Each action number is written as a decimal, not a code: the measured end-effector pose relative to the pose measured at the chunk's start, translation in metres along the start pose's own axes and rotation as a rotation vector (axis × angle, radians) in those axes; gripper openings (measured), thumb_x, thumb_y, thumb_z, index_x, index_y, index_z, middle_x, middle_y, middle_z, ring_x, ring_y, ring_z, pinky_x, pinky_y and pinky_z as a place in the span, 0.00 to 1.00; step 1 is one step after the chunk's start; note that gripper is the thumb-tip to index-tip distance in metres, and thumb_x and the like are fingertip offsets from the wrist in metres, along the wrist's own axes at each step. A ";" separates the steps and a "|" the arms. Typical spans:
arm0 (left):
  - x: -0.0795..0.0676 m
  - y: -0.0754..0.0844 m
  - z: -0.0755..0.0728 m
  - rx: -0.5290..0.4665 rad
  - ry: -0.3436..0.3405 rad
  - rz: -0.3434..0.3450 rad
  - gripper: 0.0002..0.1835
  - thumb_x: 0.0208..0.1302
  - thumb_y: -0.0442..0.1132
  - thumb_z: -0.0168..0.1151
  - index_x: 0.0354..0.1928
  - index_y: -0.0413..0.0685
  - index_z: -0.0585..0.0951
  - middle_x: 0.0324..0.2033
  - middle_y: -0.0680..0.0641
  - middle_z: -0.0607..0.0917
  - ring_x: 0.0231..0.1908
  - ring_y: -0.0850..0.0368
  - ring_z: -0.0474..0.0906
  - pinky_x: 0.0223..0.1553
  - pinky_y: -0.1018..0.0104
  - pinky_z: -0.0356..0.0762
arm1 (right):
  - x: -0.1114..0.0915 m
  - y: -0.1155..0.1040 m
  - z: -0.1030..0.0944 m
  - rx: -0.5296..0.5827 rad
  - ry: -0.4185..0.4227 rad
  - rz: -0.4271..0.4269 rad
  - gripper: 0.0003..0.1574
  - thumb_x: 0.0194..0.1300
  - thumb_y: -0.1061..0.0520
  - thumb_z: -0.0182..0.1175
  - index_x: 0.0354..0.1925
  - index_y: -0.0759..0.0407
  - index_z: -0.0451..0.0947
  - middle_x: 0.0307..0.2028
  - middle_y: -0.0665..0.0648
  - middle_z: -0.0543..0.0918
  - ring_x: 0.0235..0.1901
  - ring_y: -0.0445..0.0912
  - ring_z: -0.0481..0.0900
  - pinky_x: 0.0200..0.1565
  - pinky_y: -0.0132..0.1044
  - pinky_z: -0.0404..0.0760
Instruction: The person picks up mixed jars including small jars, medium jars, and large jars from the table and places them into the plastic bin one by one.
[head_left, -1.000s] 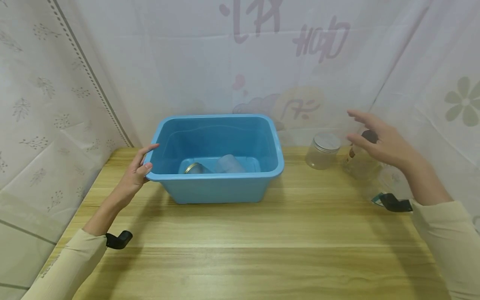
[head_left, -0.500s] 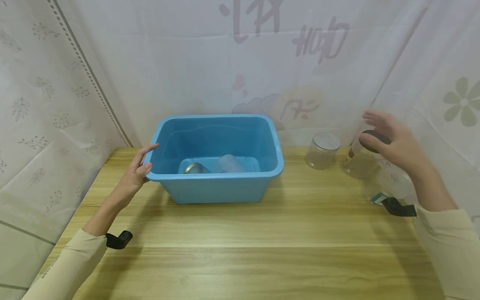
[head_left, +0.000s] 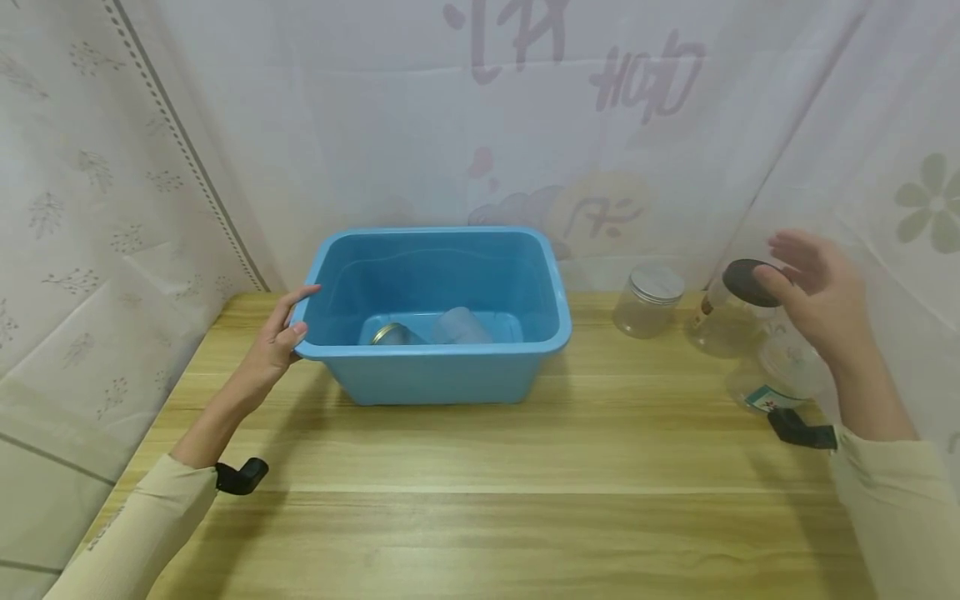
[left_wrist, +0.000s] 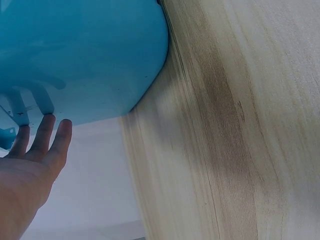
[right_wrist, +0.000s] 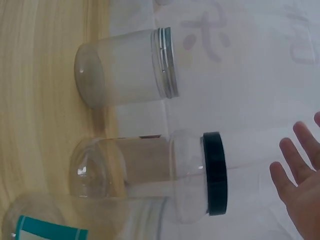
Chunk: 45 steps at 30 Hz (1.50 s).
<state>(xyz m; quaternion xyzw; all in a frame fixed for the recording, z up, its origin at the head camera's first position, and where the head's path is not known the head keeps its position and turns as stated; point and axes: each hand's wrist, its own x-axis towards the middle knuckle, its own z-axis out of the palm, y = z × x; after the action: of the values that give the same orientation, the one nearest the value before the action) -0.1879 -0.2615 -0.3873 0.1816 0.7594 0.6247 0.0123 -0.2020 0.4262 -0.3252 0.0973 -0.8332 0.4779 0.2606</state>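
A blue plastic tub (head_left: pixel 442 379) stands on the wooden table. My left hand (head_left: pixel 270 346) grips its left rim, thumb on the edge; the left wrist view shows three fingers (left_wrist: pixel 44 137) against the outer wall. Inside the tub lie a jar with a gold-coloured rim (head_left: pixel 393 335) and a clear container (head_left: pixel 461 327), both partly hidden. My right hand (head_left: pixel 828 300) hovers above several clear jars at the right, holding nothing, fingers apart from the black-lidded jar (right_wrist: pixel 150 165) in the right wrist view. Beside that are a silver-lidded jar (head_left: pixel 647 304) and a clear jar with a green label (head_left: pixel 772 375).
The wooden table (head_left: pixel 465 517) extends in front of the tub. Pale printed cloth (head_left: pixel 375 125) hangs behind it and along both sides. A black wrist mount (head_left: pixel 801 429) on the right arm overlaps the labelled jar in the head view.
My right hand has moved to the right and slightly down, uncovering the black lid. My left hand and the tub have stayed put.
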 end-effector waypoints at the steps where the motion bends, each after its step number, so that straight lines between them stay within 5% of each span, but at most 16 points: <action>1: 0.000 0.000 0.000 0.000 -0.001 0.000 0.28 0.79 0.43 0.42 0.78 0.66 0.60 0.77 0.39 0.48 0.59 0.44 0.68 0.49 0.70 0.75 | -0.001 0.001 -0.001 -0.001 0.020 0.013 0.33 0.64 0.69 0.65 0.67 0.64 0.73 0.58 0.52 0.79 0.58 0.43 0.75 0.56 0.25 0.70; 15: -0.002 0.004 0.001 0.004 -0.005 0.001 0.28 0.79 0.44 0.42 0.79 0.65 0.59 0.76 0.39 0.49 0.58 0.41 0.68 0.47 0.69 0.75 | -0.023 0.011 -0.011 -0.053 0.177 0.206 0.30 0.65 0.59 0.69 0.65 0.57 0.77 0.53 0.46 0.80 0.57 0.38 0.74 0.63 0.32 0.64; 29: -0.001 0.002 0.001 -0.013 -0.001 -0.005 0.28 0.79 0.43 0.42 0.78 0.67 0.60 0.76 0.39 0.49 0.59 0.41 0.67 0.48 0.69 0.75 | -0.042 0.025 -0.013 -0.162 0.316 0.408 0.31 0.60 0.51 0.75 0.61 0.47 0.79 0.53 0.43 0.77 0.51 0.34 0.69 0.57 0.32 0.59; 35: -0.002 0.003 0.001 -0.031 -0.002 -0.001 0.28 0.80 0.43 0.42 0.78 0.67 0.60 0.77 0.39 0.47 0.59 0.43 0.68 0.49 0.69 0.75 | -0.050 0.035 -0.012 -0.220 0.277 0.453 0.42 0.58 0.48 0.76 0.68 0.53 0.73 0.58 0.48 0.74 0.60 0.45 0.67 0.62 0.35 0.60; 45: -0.002 0.002 0.002 -0.036 -0.008 0.012 0.28 0.80 0.43 0.42 0.78 0.65 0.60 0.75 0.40 0.48 0.52 0.49 0.72 0.46 0.69 0.76 | -0.067 0.055 -0.020 -0.264 0.054 0.486 0.60 0.61 0.43 0.74 0.80 0.54 0.54 0.75 0.65 0.57 0.72 0.62 0.54 0.70 0.50 0.54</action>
<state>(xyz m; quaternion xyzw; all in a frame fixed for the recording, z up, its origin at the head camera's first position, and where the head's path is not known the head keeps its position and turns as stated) -0.1854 -0.2600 -0.3861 0.1883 0.7469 0.6375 0.0146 -0.1614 0.4656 -0.3930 -0.1531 -0.8800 0.4160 0.1705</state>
